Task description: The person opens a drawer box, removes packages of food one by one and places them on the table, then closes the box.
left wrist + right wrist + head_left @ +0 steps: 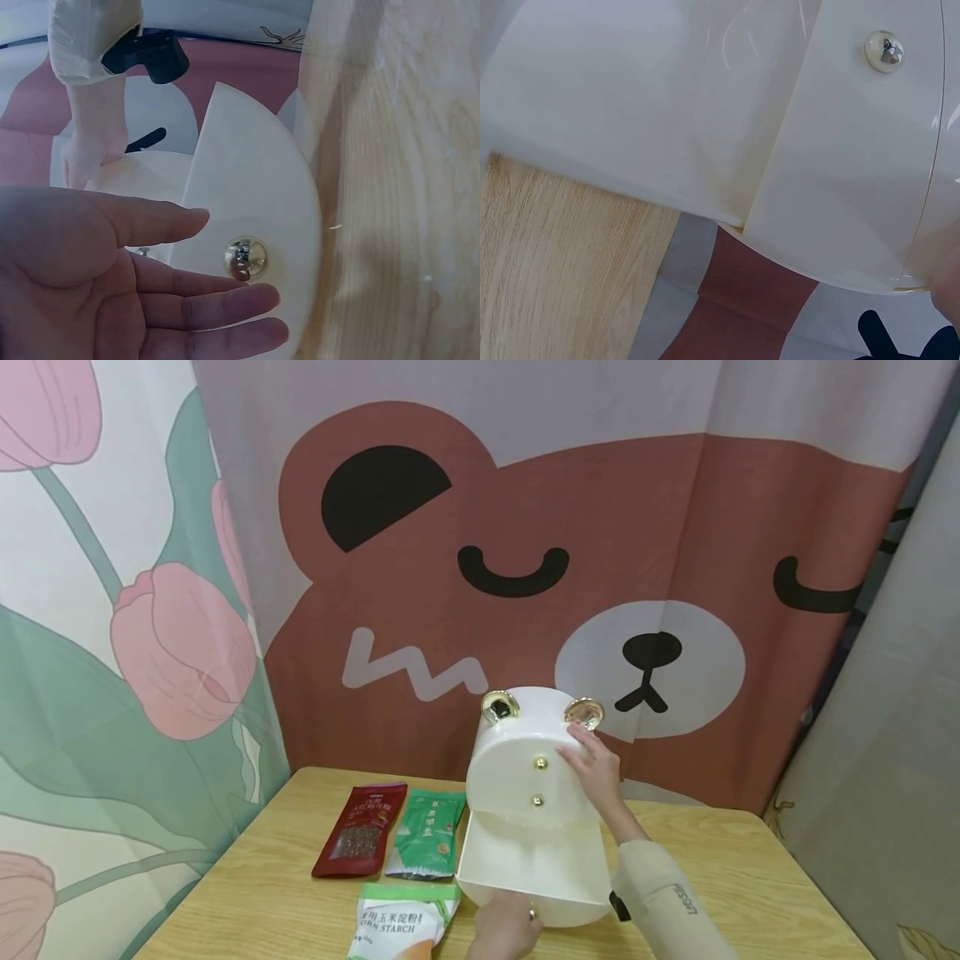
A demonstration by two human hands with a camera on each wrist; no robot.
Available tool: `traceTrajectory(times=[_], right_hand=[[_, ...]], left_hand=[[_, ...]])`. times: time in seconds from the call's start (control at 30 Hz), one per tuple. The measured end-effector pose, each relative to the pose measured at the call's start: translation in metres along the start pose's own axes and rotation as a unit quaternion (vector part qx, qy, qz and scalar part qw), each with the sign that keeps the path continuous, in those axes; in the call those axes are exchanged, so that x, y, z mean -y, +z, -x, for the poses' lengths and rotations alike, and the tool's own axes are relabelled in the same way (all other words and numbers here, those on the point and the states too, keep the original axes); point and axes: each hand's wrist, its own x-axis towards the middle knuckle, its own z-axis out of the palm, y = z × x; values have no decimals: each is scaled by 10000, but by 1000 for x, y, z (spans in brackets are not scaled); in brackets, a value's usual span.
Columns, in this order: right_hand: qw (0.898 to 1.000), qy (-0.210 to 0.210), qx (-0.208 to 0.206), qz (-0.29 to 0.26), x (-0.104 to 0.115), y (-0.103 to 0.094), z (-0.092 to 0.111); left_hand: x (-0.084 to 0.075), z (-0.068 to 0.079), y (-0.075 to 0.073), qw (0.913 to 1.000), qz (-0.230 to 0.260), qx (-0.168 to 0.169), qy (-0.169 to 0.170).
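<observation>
A white storage box point(525, 768) with gold knobs and two gold ear-like discs stands on the table, its lower drawer point(536, 860) pulled out toward me. My left hand point(506, 927) is at the drawer's front; in the left wrist view its thumb and fingers extend around the gold knob point(246, 258) without curling round it. Whether a fingertip touches the knob I cannot tell. On the box's upper right side rests my right hand point(596, 768), fingers extended just below the right gold disc point(584, 713). Only a sliver of that hand shows in the right wrist view.
Left of the box lie a dark red pouch point(360, 831) and a green packet point(427, 835). A white and green corn starch bag point(405, 922) lies nearer me, close to the drawer. Printed curtains point(412, 543) hang behind the wooden table point(247, 868).
</observation>
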Motion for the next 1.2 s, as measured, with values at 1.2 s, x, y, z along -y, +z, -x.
traceTrajectory(times=[1.2], right_hand=[[9999,107,67,-19,0,1,1]], left_hand=[[2,-12,37,9948,63,-800,-626]])
